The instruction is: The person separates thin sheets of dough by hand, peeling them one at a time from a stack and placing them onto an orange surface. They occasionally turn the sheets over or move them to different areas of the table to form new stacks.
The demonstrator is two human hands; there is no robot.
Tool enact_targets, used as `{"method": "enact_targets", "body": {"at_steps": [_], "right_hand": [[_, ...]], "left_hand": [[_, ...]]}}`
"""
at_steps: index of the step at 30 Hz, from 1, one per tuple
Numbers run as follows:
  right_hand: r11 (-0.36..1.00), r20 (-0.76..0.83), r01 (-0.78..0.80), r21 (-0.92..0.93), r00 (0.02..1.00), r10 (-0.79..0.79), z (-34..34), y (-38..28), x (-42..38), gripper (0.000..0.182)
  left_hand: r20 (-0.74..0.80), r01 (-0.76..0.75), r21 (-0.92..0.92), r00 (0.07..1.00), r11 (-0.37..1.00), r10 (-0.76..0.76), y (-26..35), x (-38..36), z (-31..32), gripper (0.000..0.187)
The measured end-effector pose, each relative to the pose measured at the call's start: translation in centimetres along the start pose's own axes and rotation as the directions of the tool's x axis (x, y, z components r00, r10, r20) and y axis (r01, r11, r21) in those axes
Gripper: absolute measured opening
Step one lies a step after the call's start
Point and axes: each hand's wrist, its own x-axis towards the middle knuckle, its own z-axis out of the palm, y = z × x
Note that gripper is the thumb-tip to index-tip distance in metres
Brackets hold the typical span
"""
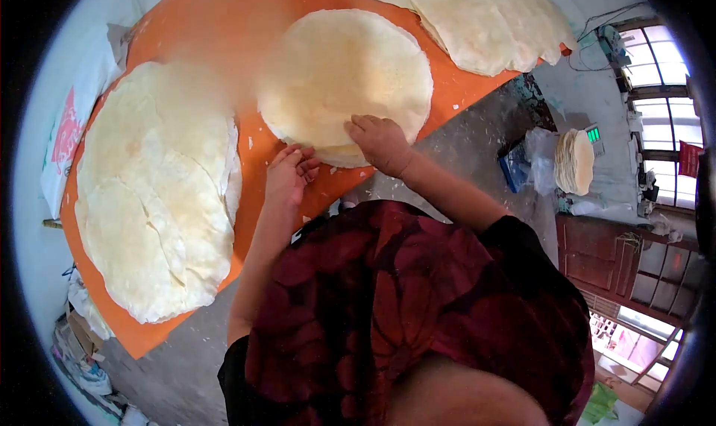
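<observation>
A round, pale flatbread stack (343, 68) lies on the orange table surface (250, 165), in the middle of the view. My right hand (380, 144) rests over its lower right part, fingers bent and pressed together against the top sheet. At the lower left rim of the stack is my left hand (293, 174), its fingers curled close together; whether a sheet edge is between them is too small to tell. A layered lower edge shows between the two hands.
A large pile of overlapping flatbreads (156, 195) covers the table's left side. More sheets (485, 23) lie at the upper right. Beyond the table, another stack (574, 161) stands by a green lit display (594, 134). A white bag (74, 135) hangs at the left.
</observation>
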Motion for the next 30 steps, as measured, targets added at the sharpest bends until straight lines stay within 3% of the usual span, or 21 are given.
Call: {"method": "enact_targets", "body": {"at_steps": [2,5,8,9,12,21,24,26,27,29,30], "right_hand": [[0.999,-0.078,0.021,-0.047,0.997,-0.025,0.4,-0.4,-0.3,0.034],[0.982,0.079,-0.177,0.071,0.982,0.171,-1.6,0.7,0.4,0.033],[0.993,-0.319,-0.110,-0.035,0.943,0.094,-6.4,1.0,2.7,0.028],[0.991,-0.343,-0.061,-0.119,0.939,0.017,-6.9,0.7,3.0,0.025],[0.990,-0.064,-0.016,-0.141,0.998,0.007,-2.4,1.2,0.1,0.026],[0.993,0.068,-0.118,0.001,0.991,0.117,0.5,-0.2,-2.1,0.036],[0.993,0.047,-0.117,-0.013,0.992,0.117,-0.5,-0.9,-2.0,0.038],[0.995,-0.020,-0.082,-0.060,0.996,0.081,-0.2,-0.9,-2.0,0.039],[0.983,0.055,-0.181,0.020,0.982,0.180,-0.1,-0.7,-1.6,0.036],[0.906,0.226,-0.393,0.157,0.907,0.355,0.4,0.4,-0.7,0.031],[0.849,0.214,-0.451,0.277,0.890,0.403,0.1,1.6,0.0,0.028]], "left_hand": [[0.012,0.013,0.002,1.000,1.000,-0.013,0.2,0.3,0.0,0.017],[0.021,0.066,0.025,0.998,0.998,-0.066,0.4,0.8,-0.2,0.013],[0.019,0.094,0.042,0.995,0.995,-0.095,0.5,1.3,-0.1,0.010],[0.019,0.095,0.048,0.995,0.994,-0.096,0.6,1.3,0.0,0.009],[-0.042,0.104,0.043,0.994,0.994,-0.102,0.5,1.5,0.4,0.006],[-0.119,0.023,0.177,0.993,0.984,-0.002,1.5,0.9,1.7,0.006],[-0.163,0.011,0.119,0.987,0.993,0.009,2.0,0.0,3.2,0.012],[-0.002,-0.014,0.091,1.000,0.996,0.014,1.9,0.4,2.5,0.014],[0.079,-0.025,0.077,0.997,0.997,0.019,2.0,0.4,2.3,0.015],[-0.018,-0.058,0.093,0.998,0.994,0.060,1.8,0.0,2.3,0.017],[-0.065,-0.071,0.105,0.995,0.992,0.078,1.6,-0.4,2.3,0.018]]}}
